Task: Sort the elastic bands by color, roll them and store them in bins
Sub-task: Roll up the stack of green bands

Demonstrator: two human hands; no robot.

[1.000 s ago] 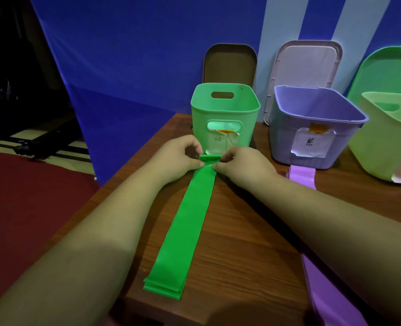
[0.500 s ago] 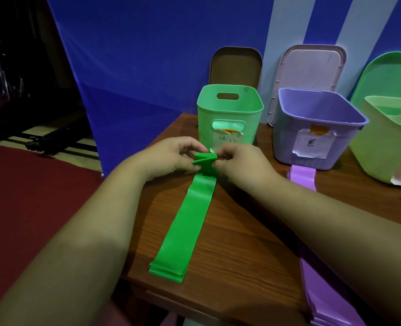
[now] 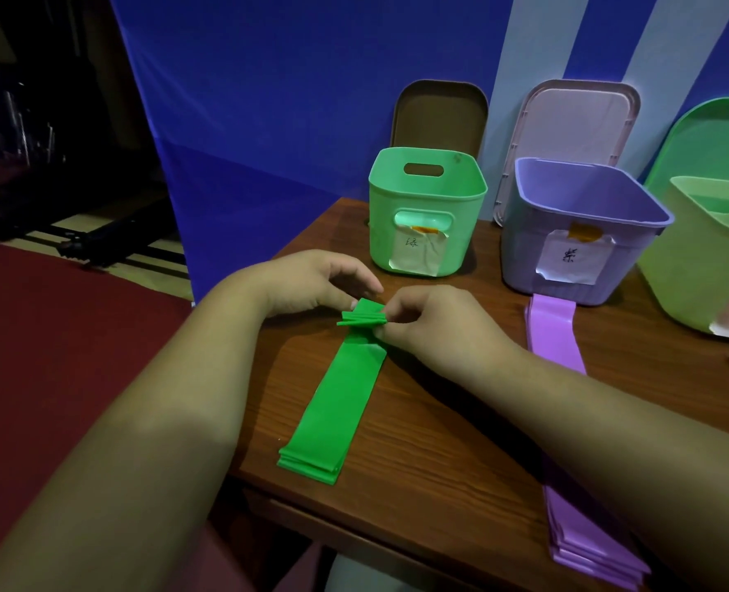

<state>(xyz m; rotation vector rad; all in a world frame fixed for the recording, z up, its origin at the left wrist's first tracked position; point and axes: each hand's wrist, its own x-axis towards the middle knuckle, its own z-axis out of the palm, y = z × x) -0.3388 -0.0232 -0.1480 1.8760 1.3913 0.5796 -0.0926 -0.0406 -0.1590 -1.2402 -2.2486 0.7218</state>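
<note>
A green band [image 3: 337, 403], several layers thick, lies flat on the wooden tabletop [image 3: 439, 463] close to its left edge, its loose end almost at the near edge and its length running toward the far edge. Its far end is folded over into a small flat wad lifted just off the wood, and both hands meet there: the left hand [image 3: 311, 284] holds the wad's left side with the thumb, its fingers curled and arched over the top, while the right hand [image 3: 435, 322] pinches the right side between thumb and bent fingers. Just beyond the hands, by the far edge, stands an open green bin [image 3: 384, 232] with a paper label [image 3: 418, 254]. To its right is an open purple bin [image 3: 525, 249], and a stack of purple bands [image 3: 555, 331] runs from its foot to the near edge, partly hidden by the right forearm. A pale green bin [image 3: 696, 271] stands near the right edge. 3 lids lean on the backdrop behind the bins
</note>
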